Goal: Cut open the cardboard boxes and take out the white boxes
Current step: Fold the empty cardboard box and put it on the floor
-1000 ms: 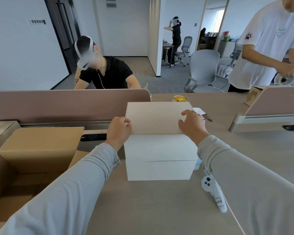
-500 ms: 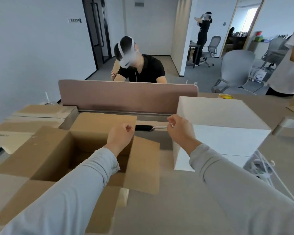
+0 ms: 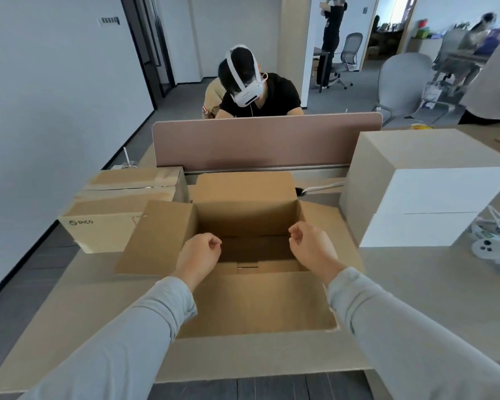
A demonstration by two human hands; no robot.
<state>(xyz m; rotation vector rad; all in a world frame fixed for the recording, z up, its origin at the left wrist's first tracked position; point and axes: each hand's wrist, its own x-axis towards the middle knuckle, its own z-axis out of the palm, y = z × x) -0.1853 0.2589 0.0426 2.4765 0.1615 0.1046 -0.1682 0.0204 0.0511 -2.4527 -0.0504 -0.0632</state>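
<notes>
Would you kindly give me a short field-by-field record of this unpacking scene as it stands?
open cardboard box: centre, flaps spread, nothing visible inside
white boxes: two stacked on the table, right of the open box
sealed cardboard box: left of the open box, taped shut
left hand: over the open box, fingers loosely curled, holding nothing
right hand: likewise, holding nothing
white controller: on the table beside the stack

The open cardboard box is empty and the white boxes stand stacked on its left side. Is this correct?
No. The head view shows the white boxes stacked on its right side, not its left. The open cardboard box is indeed empty.
</notes>
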